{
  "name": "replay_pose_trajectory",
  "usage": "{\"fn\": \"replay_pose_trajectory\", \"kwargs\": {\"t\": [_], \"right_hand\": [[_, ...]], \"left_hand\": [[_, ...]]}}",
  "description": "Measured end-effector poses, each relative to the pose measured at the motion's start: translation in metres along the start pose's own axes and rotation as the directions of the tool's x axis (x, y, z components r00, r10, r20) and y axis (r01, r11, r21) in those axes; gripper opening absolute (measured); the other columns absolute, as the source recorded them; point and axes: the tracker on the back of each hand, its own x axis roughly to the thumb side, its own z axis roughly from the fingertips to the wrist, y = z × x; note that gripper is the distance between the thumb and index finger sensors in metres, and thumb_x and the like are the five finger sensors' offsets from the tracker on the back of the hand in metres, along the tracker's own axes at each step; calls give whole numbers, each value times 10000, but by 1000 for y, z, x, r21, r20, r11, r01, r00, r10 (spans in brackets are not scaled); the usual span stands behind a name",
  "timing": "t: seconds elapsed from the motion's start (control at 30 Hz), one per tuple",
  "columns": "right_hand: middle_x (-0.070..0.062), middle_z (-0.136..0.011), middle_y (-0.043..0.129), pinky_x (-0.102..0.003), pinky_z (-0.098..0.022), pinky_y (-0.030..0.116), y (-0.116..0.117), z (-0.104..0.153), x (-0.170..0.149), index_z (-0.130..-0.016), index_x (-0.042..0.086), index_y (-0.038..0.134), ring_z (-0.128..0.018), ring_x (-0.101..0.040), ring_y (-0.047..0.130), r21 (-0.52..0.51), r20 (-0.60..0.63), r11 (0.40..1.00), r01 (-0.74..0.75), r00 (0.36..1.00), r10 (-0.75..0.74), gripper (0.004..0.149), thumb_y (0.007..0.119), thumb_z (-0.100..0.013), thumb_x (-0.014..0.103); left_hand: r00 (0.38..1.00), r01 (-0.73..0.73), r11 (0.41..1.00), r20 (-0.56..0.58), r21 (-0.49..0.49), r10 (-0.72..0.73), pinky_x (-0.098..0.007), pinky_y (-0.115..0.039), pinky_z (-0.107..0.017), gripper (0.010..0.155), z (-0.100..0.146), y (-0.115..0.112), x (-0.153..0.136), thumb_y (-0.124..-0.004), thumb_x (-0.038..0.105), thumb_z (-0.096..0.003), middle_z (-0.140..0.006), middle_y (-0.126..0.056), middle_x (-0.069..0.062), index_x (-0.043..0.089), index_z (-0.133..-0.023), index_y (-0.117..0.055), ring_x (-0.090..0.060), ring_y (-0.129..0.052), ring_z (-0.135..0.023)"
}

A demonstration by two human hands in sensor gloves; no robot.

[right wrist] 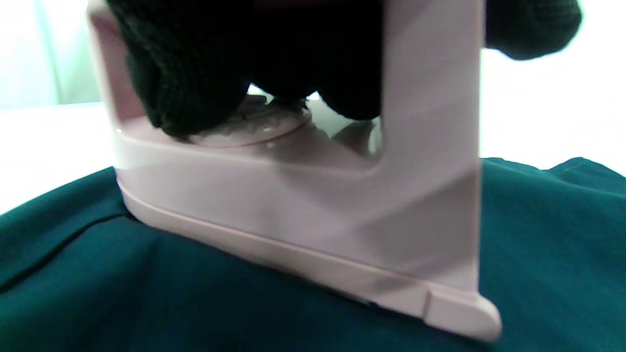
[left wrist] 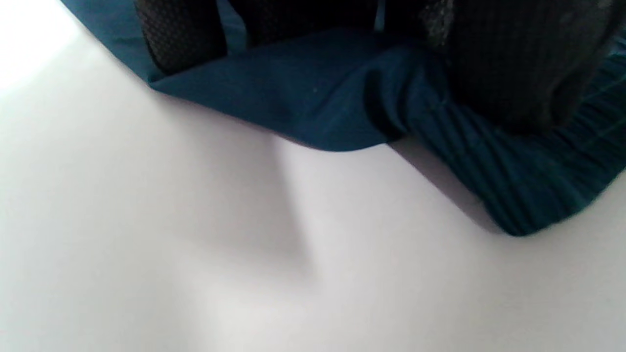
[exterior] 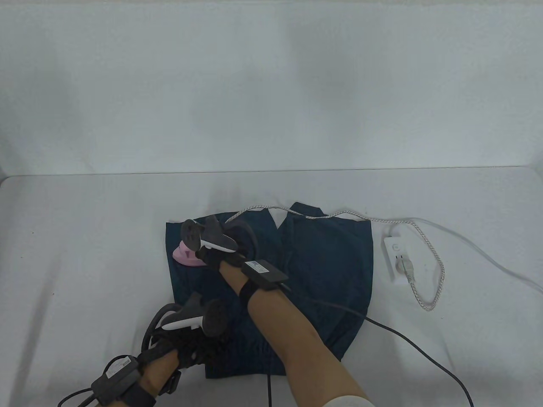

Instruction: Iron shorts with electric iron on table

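**Desk:** Where are the shorts from where you sit?

**Operator:** I see the dark teal shorts (exterior: 314,271) spread flat on the white table (exterior: 85,254), waistband toward me. I'll place everything else off them. The pink electric iron (exterior: 186,256) sits on their far left corner, soleplate down on the fabric; my right wrist view shows its base pressed into the cloth.

**Desk:** And your right hand?

**Operator:** My right hand (exterior: 214,246) is wrapped around the iron's handle, gloved fingers (right wrist: 195,73) curled through the handle opening, so it's clamped on the iron.

**Desk:** Left hand?

**Operator:** My left hand (exterior: 191,335) rests on the near left corner of the shorts, by the gathered waistband. In the left wrist view the fingers (left wrist: 513,63) press down on the fabric there, and that corner is slightly lifted off the table. I can't tell whether they're pinching cloth or only pressing.

**Desk:** Anything beside the shorts?

**Operator:** A white power strip (exterior: 396,260) lies just right of them, with a plug in it. The braided cord (exterior: 424,241) loops from it and runs along the shorts' far edge toward the iron.
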Motion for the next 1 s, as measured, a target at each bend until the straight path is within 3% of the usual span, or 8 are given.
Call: {"fn": "replay_pose_trajectory", "kwargs": {"t": [0.57, 0.67, 1.0], "right_hand": [[146, -702, 892, -548, -434, 811, -4, 33, -73, -904, 423, 727, -561, -113, 963, 32, -79, 996, -78, 994, 81, 545, 927, -398, 453], [147, -704, 890, -549, -438, 809, -2, 36, -84, -904, 422, 725, -564, -112, 962, 33, -120, 999, -32, 992, 36, 545, 926, -399, 454], [144, -700, 887, -555, -439, 799, 2, 34, -64, -899, 419, 726, -560, -118, 955, -11, -113, 1000, -16, 994, 15, 538, 928, -401, 450]], "left_hand": [[1000, -2, 1000, 2, -3, 2, -559, -647, -706, 700, 0, 0, -1, -870, 563, -399, -1061, -571, 47, 416, -1015, -572, -208, -768, -846], [1000, -1, 1000, 2, -3, 1, -559, -645, -707, 699, 0, 0, -1, -869, 564, -400, -1061, -571, 46, 417, -1015, -571, -208, -769, -845], [1000, -2, 1000, 4, -3, 2, -562, -644, -709, 697, -1, 0, -1, -868, 565, -400, -1060, -572, 45, 417, -1014, -573, -209, -771, -843]]}}
